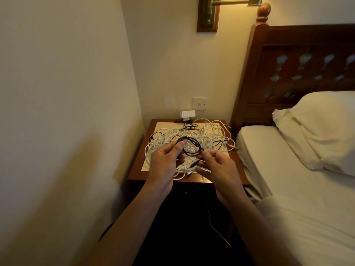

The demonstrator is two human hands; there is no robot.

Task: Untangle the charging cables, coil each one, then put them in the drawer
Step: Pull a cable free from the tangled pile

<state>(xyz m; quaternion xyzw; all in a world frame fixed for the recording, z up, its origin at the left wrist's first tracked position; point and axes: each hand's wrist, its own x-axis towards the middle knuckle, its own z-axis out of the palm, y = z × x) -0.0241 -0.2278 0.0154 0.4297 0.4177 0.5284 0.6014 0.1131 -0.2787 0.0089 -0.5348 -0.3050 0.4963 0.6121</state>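
A tangle of white and pale green charging cables (203, 135) lies on the wooden nightstand (237, 169). Above its front half I hold a black cable (194, 145) wound into a small coil. My left hand (165, 160) pinches the coil between thumb and fingers. My right hand (219, 166) pinches the cable's loose end near its plug, just right of the coil. The nightstand's drawer front (185, 192) shows dark below the top, with a small knob; it looks closed.
A white adapter (187, 115) stands at the nightstand's back edge under a wall switch (200, 103). A wall is close on the left. A bed (288, 179) with a pillow (322, 129) lies right. One white cable (215, 227) hangs to the dark floor.
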